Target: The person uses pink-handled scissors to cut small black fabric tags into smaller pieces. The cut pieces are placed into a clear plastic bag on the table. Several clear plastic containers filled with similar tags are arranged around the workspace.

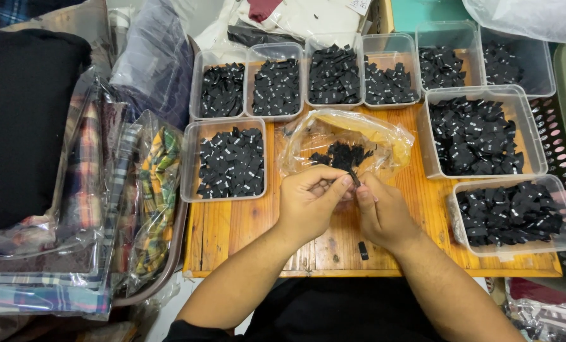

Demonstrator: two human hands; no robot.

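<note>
Item: small black label, pinched between fingers of left hand and right hand, long axis roughly upright; clear bag of labels just beyond; one stray label nearer, on table.

Nine clear plastic tubs full of small black labels stand on the wooden table: six in a row along the far edge, one near the left edge, two along the right edge. One loose black label lies near the front edge. Left of the table, folded plaid fabrics in clear bags are stacked. A dark perforated basket stands at the right.
</note>
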